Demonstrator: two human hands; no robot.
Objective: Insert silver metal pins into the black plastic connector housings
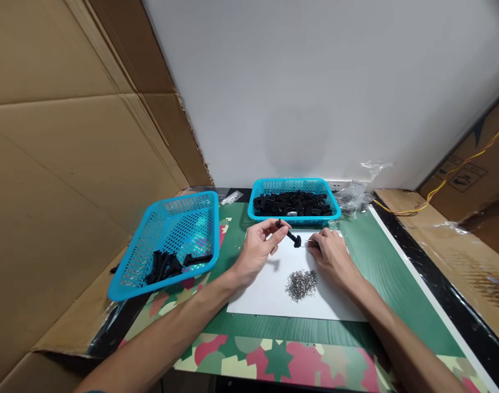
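My left hand (256, 248) is closed, its thumb and fingers pinching a slim black plastic part (291, 236) with a wider, knobbed end. That end points down to the right, above a white sheet (257, 297). Close by on the right, my right hand (330, 252) has its fingertips pressed together. A thin, light-coloured piece shows at those fingertips, close to the black part's knobbed end; its kind is too small to tell. Below both hands, a pile of small shiny metal pieces (301, 285) lies on the white sheet.
Behind the hands stands a blue basket (294, 219) full of black parts (292, 203). A second blue basket (129, 292) at left holds several black parts (163, 266). Clear plastic bags (354, 197) lie at back right. Cardboard (61, 164) walls the left side.
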